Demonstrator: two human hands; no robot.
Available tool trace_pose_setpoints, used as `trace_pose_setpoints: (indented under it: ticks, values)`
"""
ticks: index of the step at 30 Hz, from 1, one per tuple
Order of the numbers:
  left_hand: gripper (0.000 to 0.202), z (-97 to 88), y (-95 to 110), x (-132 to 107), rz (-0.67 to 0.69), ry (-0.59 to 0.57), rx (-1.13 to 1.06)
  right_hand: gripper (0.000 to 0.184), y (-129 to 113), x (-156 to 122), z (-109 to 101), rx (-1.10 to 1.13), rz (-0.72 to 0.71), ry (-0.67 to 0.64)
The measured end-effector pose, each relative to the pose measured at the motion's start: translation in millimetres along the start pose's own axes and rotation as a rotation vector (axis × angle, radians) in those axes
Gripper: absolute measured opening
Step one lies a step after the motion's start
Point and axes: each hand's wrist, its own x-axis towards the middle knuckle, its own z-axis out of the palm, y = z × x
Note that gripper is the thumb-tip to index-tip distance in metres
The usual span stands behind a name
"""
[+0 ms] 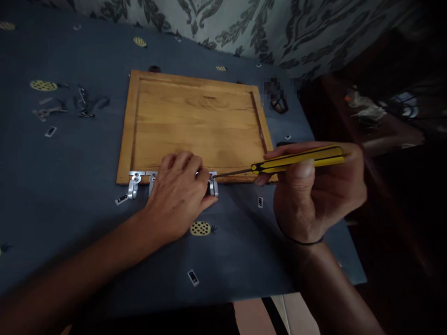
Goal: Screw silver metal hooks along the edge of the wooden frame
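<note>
A wooden panel point(195, 121) with a raised border lies flat on a blue cloth. Silver metal hooks point(133, 182) are fixed along its near edge. My left hand point(178, 195) rests curled over the near edge and pinches one metal hook point(213, 186) against the wood. My right hand point(314, 195) is closed round a yellow and black screwdriver point(296, 160), held level. The screwdriver's thin shaft points left and its tip meets the hook beside my left fingers.
The blue cloth point(70, 186) with yellow pineapple prints covers the table. Loose metal parts point(47, 111) and small tags lie at the far left. A dark object point(279, 104) sits beyond the panel's right corner. A patterned curtain point(279, 23) hangs behind; the table's right edge drops into shadow.
</note>
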Motion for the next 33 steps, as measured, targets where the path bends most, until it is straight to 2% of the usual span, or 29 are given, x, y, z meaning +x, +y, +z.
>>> trace_pose_setpoints:
  ticks: [7, 12, 19, 26, 33]
  values:
    - [0.034, -0.7, -0.3, 0.7, 0.004, -0.017, -0.001, 0.012, -5.7, -0.9, 1.1, -0.044, 0.007, -0.017]
    - [0.029, 0.0, -0.2, 0.1, -0.002, -0.014, -0.003, 0.02, -8.5, -0.9, 1.5, -0.078, -0.006, -0.036]
    - [0.029, 0.4, 1.9, 0.0, -0.023, -0.021, -0.002, 0.015, -12.8, -0.1, 5.9, -0.199, -0.013, -0.043]
    - [0.029, -1.9, 2.0, 1.4, -0.02, -0.042, -0.016, 0.015, -13.2, -0.6, 4.6, -0.188, -0.015, -0.077]
    - [0.031, 0.6, 1.6, 0.6, -0.023, -0.021, -0.008, 0.014, -13.8, -4.0, 7.5, -0.075, 0.091, -0.068]
